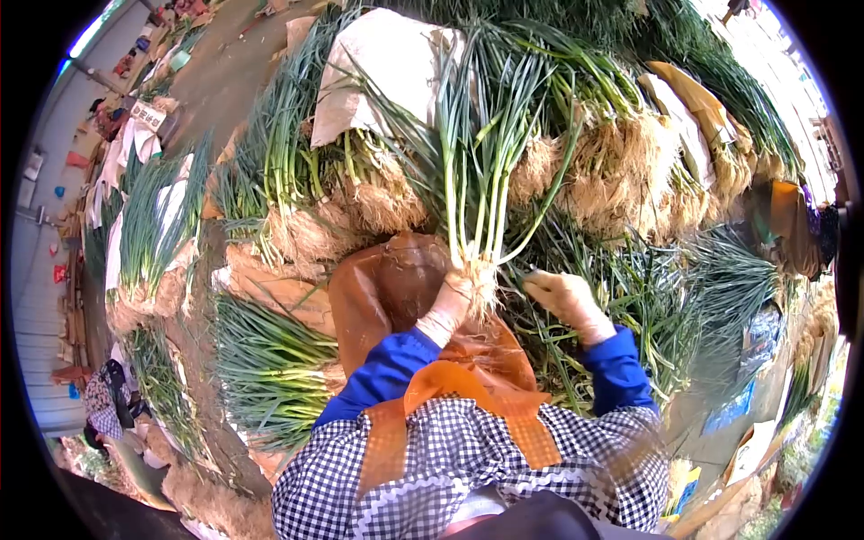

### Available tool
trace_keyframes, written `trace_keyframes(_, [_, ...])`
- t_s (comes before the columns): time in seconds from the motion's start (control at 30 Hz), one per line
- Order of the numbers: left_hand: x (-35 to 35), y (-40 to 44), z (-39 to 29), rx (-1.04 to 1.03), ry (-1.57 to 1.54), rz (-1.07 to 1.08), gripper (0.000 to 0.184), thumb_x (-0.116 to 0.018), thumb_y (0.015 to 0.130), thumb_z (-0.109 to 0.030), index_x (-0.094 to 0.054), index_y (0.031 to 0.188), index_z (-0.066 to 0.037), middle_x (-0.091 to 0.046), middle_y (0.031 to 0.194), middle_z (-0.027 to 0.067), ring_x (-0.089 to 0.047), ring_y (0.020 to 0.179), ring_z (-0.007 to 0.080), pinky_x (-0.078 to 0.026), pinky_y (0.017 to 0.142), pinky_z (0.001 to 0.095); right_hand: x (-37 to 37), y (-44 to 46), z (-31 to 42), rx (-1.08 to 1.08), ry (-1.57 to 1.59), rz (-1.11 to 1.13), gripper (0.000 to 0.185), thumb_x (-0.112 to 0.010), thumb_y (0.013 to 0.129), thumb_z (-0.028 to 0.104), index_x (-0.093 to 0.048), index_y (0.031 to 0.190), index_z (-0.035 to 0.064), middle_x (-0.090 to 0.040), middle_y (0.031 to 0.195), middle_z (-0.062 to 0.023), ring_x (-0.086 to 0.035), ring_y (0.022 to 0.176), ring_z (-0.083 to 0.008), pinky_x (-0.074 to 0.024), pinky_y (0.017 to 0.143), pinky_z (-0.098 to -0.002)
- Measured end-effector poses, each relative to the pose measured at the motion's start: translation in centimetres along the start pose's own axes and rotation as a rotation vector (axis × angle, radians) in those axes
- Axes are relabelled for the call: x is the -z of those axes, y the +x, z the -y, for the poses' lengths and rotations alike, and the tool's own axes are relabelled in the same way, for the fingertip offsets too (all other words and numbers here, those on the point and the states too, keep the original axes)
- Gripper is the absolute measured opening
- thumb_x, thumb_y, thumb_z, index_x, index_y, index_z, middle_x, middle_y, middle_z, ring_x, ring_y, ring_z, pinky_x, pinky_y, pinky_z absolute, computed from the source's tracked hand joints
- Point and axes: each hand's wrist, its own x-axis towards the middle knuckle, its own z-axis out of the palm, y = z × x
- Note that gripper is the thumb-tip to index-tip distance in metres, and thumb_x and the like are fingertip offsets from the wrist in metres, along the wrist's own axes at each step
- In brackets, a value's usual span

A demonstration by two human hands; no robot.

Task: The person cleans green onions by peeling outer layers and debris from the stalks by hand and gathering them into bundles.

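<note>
My left hand [457,293] is closed around the root end of a bunch of green onions [452,202]. The bunch stands upright in front of me, white stalks low and green leaves fanning out away from me. Pale stringy roots show at the hand. To the right of the bunch, my right hand [562,297] is apart from it, with curled fingers; a small dark bit shows at the fingertips, but I cannot make it out. Below both hands an orange-brown apron [486,346] covers my lap.
Bundled green onions with thick roots [621,171] line the far side, partly under a white sack [378,76]. Another pile of onions [270,360] lies at left. Loose leaves [621,288] litter the right. A person in patterned clothing [110,400] is at far left.
</note>
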Motion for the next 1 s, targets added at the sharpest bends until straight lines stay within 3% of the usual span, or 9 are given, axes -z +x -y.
trace_keyframes(0.07, [-2.6, -0.7, 1.2, -0.093, 0.694, -0.53, 0.034, -0.049, 0.086, -0.005, -0.046, 0.12, -0.005, -0.058, 0.097, 0.005, -0.058, 0.081, 0.0134, -0.051, 0.07, 0.0252, -0.4, 2.9, 2.8, 0.142, 0.005, -0.138, 0.028, -0.061, 0.08, 0.031, -0.062, 0.101, 0.0127, -0.064, 0.076, -0.013, -0.063, 0.065, -0.0294, -0.0502, 0.058, -0.0383])
trace_keyframes(0.13, [-1.3, -1.0, 1.3, -0.076, 0.616, -0.505, 0.035, -0.049, 0.084, -0.004, -0.047, 0.119, -0.005, -0.058, 0.101, 0.0047, -0.058, 0.084, 0.0144, -0.051, 0.072, 0.0261, -1.5, 5.7, 2.8, 0.157, -0.126, -0.007, 0.031, -0.058, 0.081, 0.033, -0.059, 0.105, 0.0133, -0.065, 0.078, -0.0123, -0.063, 0.068, -0.0296, -0.0503, 0.058, -0.0392])
trace_keyframes(0.2, [-0.4, -1.0, 1.0, -0.05, 1.502, -0.575, 0.036, -0.053, 0.082, -0.004, -0.046, 0.118, -0.003, -0.06, 0.098, 0.0053, -0.059, 0.085, 0.0168, -0.05, 0.073, 0.0279, -2.1, 7.0, 3.2, 0.107, -0.165, 0.15, 0.026, -0.054, 0.081, 0.035, -0.061, 0.097, 0.0155, -0.063, 0.07, -0.0092, -0.063, 0.068, -0.0291, -0.0504, 0.059, -0.0382])
trace_keyframes(0.4, [-3.4, -0.3, 2.3, -0.264, 1.589, -0.537, 0.031, -0.055, 0.077, 0.003, -0.049, 0.107, -0.002, -0.061, 0.083, 0.0047, -0.059, 0.076, 0.0133, -0.048, 0.067, 0.0252, -2.9, 6.9, 2.4, 0.219, -0.477, 0.344, 0.018, -0.055, 0.082, 0.025, -0.063, 0.086, 0.0088, -0.065, 0.07, -0.0066, -0.063, 0.064, -0.0236, -0.0494, 0.057, -0.0317])
trace_keyframes(0.47, [0.1, -0.5, 2.3, -0.168, 1.282, -0.502, 0.027, -0.054, 0.082, 0.003, -0.053, 0.108, -0.003, -0.061, 0.087, -0.001, -0.059, 0.078, 0.0122, -0.048, 0.066, 0.0238, -1.7, 5.5, 1.4, -0.157, 0.595, 0.191, 0.017, -0.053, 0.085, 0.018, -0.062, 0.085, 0.0044, -0.063, 0.073, -0.0033, -0.055, 0.058, -0.0125, -0.0449, 0.055, -0.0254])
trace_keyframes(0.67, [-2.0, -0.6, 0.9, 0.043, 0.613, -0.535, 0.024, -0.055, 0.083, 0.001, -0.055, 0.107, -0.001, -0.057, 0.086, 0.0003, -0.056, 0.072, 0.0107, -0.047, 0.065, 0.0218, 1.0, -4.3, -4.0, -0.18, 1.502, 0.32, 0.023, -0.054, 0.089, 0.023, -0.056, 0.076, 0.004, -0.058, 0.063, -0.0025, -0.055, 0.054, -0.0086, -0.0467, 0.053, -0.0251])
trace_keyframes(0.83, [-1.9, 0.3, -2.1, 0.349, 0.381, -0.412, 0.024, -0.059, 0.084, -0.004, -0.058, 0.108, -0.001, -0.06, 0.091, 0.0028, -0.056, 0.073, 0.0094, -0.047, 0.061, 0.0208, 0.8, -1.8, -6.0, -0.356, -0.418, 0.333, 0.025, -0.053, 0.087, 0.029, -0.067, 0.09, 0.0082, -0.067, 0.079, -0.0106, -0.066, 0.069, -0.0239, -0.0516, 0.061, -0.0341])
trace_keyframes(0.9, [-6.7, 0.6, -2.8, 0.406, 0.547, -0.465, 0.023, -0.057, 0.086, -0.006, -0.057, 0.108, 0.0, -0.06, 0.085, 0.0033, -0.052, 0.059, 0.0054, -0.043, 0.046, 0.0185, 1.9, 2.1, -4.0, -0.462, 0.183, -0.087, 0.023, -0.057, 0.086, 0.028, -0.064, 0.094, 0.008, -0.066, 0.08, -0.0125, -0.065, 0.069, -0.0253, -0.0517, 0.062, -0.0314])
trace_keyframes(1.0, [-9.5, -0.2, -5.0, 0.464, 0.401, -0.325, 0.025, -0.055, 0.088, -0.009, -0.054, 0.11, 0.001, -0.059, 0.08, 0.0027, -0.049, 0.054, 0.0048, -0.041, 0.045, 0.0175, 2.8, 7.7, -2.1, 0.003, 0.043, -0.552, 0.018, -0.064, 0.08, 0.02, -0.064, 0.096, 0.0122, -0.066, 0.082, -0.0108, -0.065, 0.07, -0.023, -0.0508, 0.062, -0.0292])
